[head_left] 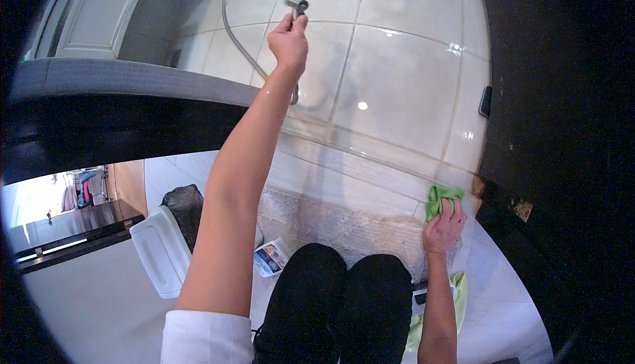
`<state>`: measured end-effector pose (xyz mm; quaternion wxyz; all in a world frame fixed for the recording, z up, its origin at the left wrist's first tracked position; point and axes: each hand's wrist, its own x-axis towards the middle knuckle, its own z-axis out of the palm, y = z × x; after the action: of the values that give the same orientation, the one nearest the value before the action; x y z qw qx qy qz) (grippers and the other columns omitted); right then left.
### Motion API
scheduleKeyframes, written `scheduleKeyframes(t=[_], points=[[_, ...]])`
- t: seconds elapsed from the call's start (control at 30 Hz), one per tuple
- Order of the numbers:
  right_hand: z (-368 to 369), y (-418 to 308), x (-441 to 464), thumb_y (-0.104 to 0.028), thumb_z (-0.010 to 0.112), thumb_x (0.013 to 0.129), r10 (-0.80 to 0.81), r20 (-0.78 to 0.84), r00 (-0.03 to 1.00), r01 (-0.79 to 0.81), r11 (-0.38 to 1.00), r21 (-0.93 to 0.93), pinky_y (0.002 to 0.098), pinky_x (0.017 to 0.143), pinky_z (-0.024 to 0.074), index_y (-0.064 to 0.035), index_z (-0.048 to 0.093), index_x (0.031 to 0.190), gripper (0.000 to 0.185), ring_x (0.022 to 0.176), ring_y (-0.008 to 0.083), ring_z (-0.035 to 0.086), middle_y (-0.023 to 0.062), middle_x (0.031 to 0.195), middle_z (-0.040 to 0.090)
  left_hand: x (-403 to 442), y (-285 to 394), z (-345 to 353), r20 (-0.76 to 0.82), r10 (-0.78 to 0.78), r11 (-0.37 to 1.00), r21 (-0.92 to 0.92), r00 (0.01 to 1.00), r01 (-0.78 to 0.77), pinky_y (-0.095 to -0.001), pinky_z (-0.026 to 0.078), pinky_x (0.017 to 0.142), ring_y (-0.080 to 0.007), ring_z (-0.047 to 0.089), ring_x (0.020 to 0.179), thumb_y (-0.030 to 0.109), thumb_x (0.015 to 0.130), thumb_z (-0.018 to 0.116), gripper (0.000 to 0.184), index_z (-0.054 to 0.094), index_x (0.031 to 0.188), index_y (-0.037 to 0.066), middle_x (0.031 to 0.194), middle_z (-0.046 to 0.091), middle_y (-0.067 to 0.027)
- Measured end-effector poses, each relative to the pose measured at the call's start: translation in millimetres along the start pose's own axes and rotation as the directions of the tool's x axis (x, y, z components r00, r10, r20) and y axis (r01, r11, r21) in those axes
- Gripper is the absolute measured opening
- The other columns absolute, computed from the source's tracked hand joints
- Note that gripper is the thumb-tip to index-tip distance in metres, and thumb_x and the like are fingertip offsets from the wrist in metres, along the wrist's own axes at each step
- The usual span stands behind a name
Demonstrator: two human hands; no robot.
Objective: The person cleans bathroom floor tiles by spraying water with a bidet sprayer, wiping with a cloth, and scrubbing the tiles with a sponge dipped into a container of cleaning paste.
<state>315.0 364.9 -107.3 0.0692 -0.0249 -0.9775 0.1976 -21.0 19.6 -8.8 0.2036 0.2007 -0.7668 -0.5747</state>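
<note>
Stretched forward over the wet tiled floor (403,86), my left hand (289,43) is closed around a small metal spray nozzle (297,3). A grey hose (233,36) runs from the upper left across the tiles and passes behind my left forearm. At the lower right, my right hand (444,230) presses a green cloth (442,200) on the pale ledge beside the tiles. The fingers of that hand are bent over the cloth, and a ring shows on one of them. Both knees are near a light textured mat (370,231).
A white plastic lid or container (160,251) and a dark bag (183,208) stand at the lower left. A labelled packet (272,257) lies beside my left knee. Another green cloth (460,298) is beneath my right forearm. A dark door (549,99) borders the right side.
</note>
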Motion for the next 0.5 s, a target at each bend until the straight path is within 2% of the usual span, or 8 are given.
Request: scheduleKeyframes(t=[0.1, 0.13, 0.17, 0.23, 0.3, 0.37, 0.43, 0.5], points=[[1, -1, -1, -0.004, 0.057, 0.068, 0.024, 0.002, 1.0, -0.024, 1.0, -0.019, 0.047, 0.086, 0.0403, -0.0085, 0.055, 0.115, 0.048, 0.101, 0.0377, 0.048, 0.0168, 0.119, 0.049, -8, -3, 9, -0.04, 0.011, 0.999, 0.034, 0.999, -0.01, -0.0265, 0.043, 0.065, -0.0096, 0.052, 0.07, 0.012, 0.082, 0.068, 0.029, 0.065, 0.105, -0.006, 0.079, 0.064, -0.0045], [2, 0, -2, -0.004, 0.057, 0.068, 0.024, 0.002, 1.0, -0.024, 1.0, -0.017, 0.047, 0.086, 0.0403, -0.0085, 0.055, 0.115, 0.048, 0.101, 0.0377, 0.048, 0.0168, 0.119, 0.049, -10, -4, 8, -0.024, -0.058, 0.998, 0.024, 0.998, 0.058, -0.0266, 0.043, 0.066, -0.0102, 0.052, 0.071, 0.014, 0.081, 0.069, 0.033, 0.064, 0.107, -0.006, 0.08, 0.064, -0.0052], [3, 3, -2, -0.004, 0.057, 0.068, 0.008, -0.002, 1.0, -0.008, 1.0, -0.011, 0.0469, 0.086, 0.0402, -0.0086, 0.055, 0.115, 0.048, 0.102, 0.0377, 0.047, 0.017, 0.12, 0.049, -15, -5, 7, -0.022, -0.057, 0.998, 0.029, 0.998, 0.058, -0.0266, 0.043, 0.066, -0.0102, 0.052, 0.071, 0.014, 0.081, 0.069, 0.033, 0.064, 0.107, -0.006, 0.08, 0.064, -0.0052], [5, 6, -5, -0.004, 0.057, 0.067, -0.001, 0.004, 1.0, 0.001, 1.0, 0.0, 0.0467, 0.086, 0.0402, -0.0086, 0.055, 0.115, 0.048, 0.102, 0.0377, 0.047, 0.0172, 0.12, 0.049, -21, -20, 4, -0.045, -0.187, 0.98, 0.062, 0.981, 0.19, -0.0234, 0.037, 0.056, -0.0065, 0.045, 0.063, 0.017, 0.084, 0.068, 0.029, 0.066, 0.105, -0.002, 0.071, 0.058, 0.0018], [8, 9, -4, -0.004, 0.057, 0.067, -0.01, 0.011, 1.0, 0.01, 1.0, 0.002, 0.0476, 0.086, 0.0399, -0.0087, 0.054, 0.116, 0.049, 0.104, 0.0374, 0.047, 0.0176, 0.12, 0.048, -33, -30, -8, 0.107, -0.262, 0.93, 0.292, 0.959, 0.221, -0.0244, 0.039, 0.058, -0.0073, 0.047, 0.065, 0.021, 0.084, 0.068, 0.032, 0.066, 0.105, -0.002, 0.074, 0.059, -0.0001], [8, 7, -4, -0.003, 0.057, 0.067, 0.009, 0.031, 0.999, -0.009, 1.0, -0.009, 0.0481, 0.086, 0.0396, -0.0089, 0.052, 0.118, 0.051, 0.105, 0.0371, 0.047, 0.0176, 0.121, 0.048, -47, -56, -3, 0.172, -0.286, 0.938, 0.254, 0.943, 0.238, -0.0251, 0.044, 0.064, -0.0093, 0.054, 0.07, 0.02, 0.083, 0.069, 0.034, 0.066, 0.105, -0.005, 0.08, 0.064, -0.0053], [5, 5, -4, -0.002, 0.057, 0.067, 0.025, 0.069, 0.997, -0.023, 0.999, -0.029, 0.0487, 0.086, 0.0393, -0.0091, 0.051, 0.119, 0.053, 0.107, 0.0368, 0.047, 0.0177, 0.121, 0.047, -73, -26, 8, 0.222, -0.216, 0.955, 0.252, 0.951, 0.158, -0.0264, 0.048, 0.072, -0.0125, 0.06, 0.08, 0.019, 0.083, 0.069, 0.036, 0.063, 0.107, -0.008, 0.09, 0.067, -0.0106], [8, 7, -5, 0.0, 0.056, 0.066, -0.01, 0.05, 0.999, 0.013, 0.999, -0.049, 0.0494, 0.085, 0.0388, -0.0095, 0.047, 0.121, 0.056, 0.107, 0.0374, 0.046, 0.0183, 0.121, 0.047, -84, -54, 16, 0.334, -0.141, 0.969, 0.239, 0.932, 0.061, -0.0272, 0.048, 0.08, -0.015, 0.062, 0.087, 0.017, 0.082, 0.07, 0.039, 0.062, 0.11, -0.008, 0.095, 0.067, -0.0127]])
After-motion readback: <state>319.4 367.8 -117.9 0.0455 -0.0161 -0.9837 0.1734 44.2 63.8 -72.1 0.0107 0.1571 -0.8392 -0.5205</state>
